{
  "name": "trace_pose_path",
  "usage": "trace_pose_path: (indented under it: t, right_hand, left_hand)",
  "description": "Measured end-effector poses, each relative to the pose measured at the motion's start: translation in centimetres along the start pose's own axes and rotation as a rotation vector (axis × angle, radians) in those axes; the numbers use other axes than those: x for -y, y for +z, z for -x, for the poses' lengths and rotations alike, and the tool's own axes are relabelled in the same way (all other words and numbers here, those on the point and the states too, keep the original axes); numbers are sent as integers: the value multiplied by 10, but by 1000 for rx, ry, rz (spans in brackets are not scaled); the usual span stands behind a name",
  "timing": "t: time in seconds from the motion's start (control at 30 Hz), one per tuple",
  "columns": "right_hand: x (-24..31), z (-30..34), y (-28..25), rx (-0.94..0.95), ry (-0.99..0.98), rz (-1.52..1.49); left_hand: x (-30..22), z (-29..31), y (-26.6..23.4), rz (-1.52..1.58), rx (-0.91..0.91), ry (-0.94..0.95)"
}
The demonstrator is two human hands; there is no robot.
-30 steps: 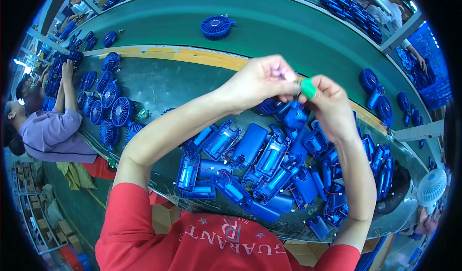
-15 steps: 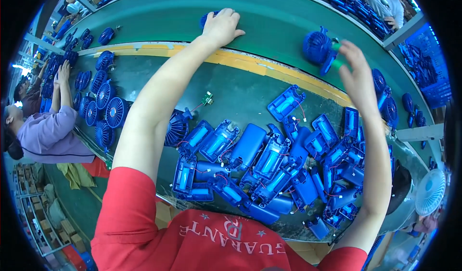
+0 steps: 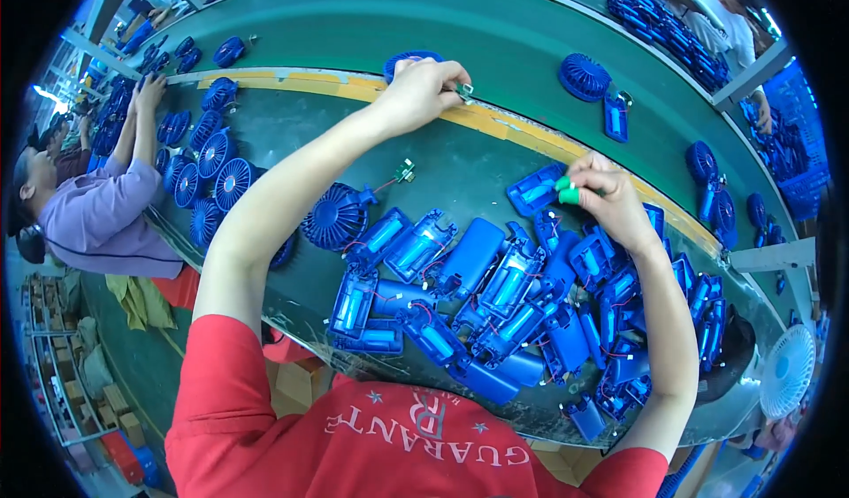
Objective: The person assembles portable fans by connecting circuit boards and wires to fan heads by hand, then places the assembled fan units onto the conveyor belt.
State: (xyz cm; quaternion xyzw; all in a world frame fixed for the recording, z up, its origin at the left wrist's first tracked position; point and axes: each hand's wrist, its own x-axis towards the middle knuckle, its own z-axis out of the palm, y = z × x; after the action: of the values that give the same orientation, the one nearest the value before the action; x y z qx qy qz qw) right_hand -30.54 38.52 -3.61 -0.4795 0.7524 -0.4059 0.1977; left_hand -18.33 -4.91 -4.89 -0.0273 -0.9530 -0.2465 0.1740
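Note:
My left hand (image 3: 417, 93) reaches out to the yellow stripe of the green belt and is closed on a round blue fan head (image 3: 405, 57), which it mostly hides. A small metal part (image 3: 464, 91) sticks out by its fingertips. My right hand (image 3: 608, 195) wears green fingertip covers (image 3: 567, 190) and pinches the edge of a blue housing shell (image 3: 534, 188) at the far side of a pile of blue housings (image 3: 495, 299). Another blue fan head (image 3: 340, 217) with thin wires lies beside the pile, under my left forearm.
On the moving green belt (image 3: 495, 29) lie a blue fan head (image 3: 584, 77) and a blue shell (image 3: 616, 116). At the left, a person in a purple shirt (image 3: 97, 219) handles rows of fan heads (image 3: 208, 166). Another person (image 3: 707, 3) works at the top right. A white fan (image 3: 785, 370) stands at the right.
My left hand has drawn back from the far belt to the yellow stripe with a fan head. My right hand left a fan head on the belt and came back to the pile.

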Motion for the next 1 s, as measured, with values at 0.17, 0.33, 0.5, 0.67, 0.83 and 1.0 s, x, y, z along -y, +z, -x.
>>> trace_pose_path:
  t: [0.17, 0.33, 0.5, 0.67, 0.83, 1.0]
  right_hand:
    - [53, -16, 18, -127, 105, -391]
    - [101, -17, 36, -96, 137, -535]
    - [138, -9, 43, -55, 113, -564]
    - [142, 1, 43, -77, 137, -576]
    - [148, 0, 42, -91, 164, -629]
    - [145, 1, 35, -53, 189, -638]
  left_hand:
    - [-79, 30, -35, 323, -28, -201]
    - [-129, 47, -52, 1060, 134, -249]
    - [-139, 68, -61, 1371, 302, -261]
    - [-153, 75, -51, 1417, 328, -223]
    - [-151, 79, -48, 1438, 349, -221]
    - [-151, 79, -43, 1559, 382, -223]
